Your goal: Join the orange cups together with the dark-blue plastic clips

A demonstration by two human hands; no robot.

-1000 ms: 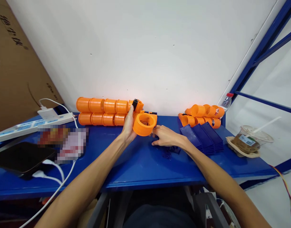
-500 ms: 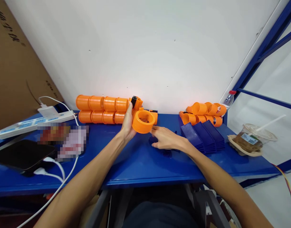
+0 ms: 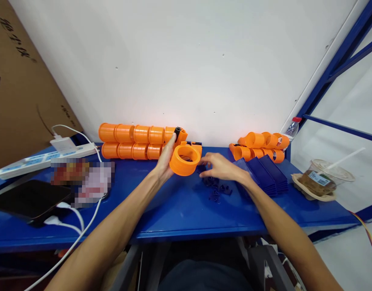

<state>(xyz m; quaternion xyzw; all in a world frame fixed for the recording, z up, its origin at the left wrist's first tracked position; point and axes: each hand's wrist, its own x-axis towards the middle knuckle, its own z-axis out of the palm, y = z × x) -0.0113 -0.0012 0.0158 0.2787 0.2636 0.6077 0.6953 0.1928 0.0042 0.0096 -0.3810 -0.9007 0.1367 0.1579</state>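
Left hand [image 3: 165,161]: grip clasping orange plastic ring housing [image 3: 186,161], opening tilting toward right hand [image 3: 222,166]. Right hand hovering just beside it, over small dark-blue plastic clips [image 3: 216,189] on blue bench [image 3: 174,210] (grip curling; cannot tell if pinching anything).

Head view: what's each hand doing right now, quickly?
Left hand: closed on the orange ring part.
Right hand: fingers curled above the small dark blue pieces; grip cannot be told.

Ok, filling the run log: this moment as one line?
left hand: holds orange ring | right hand: above small dark parts | surface: blue bench
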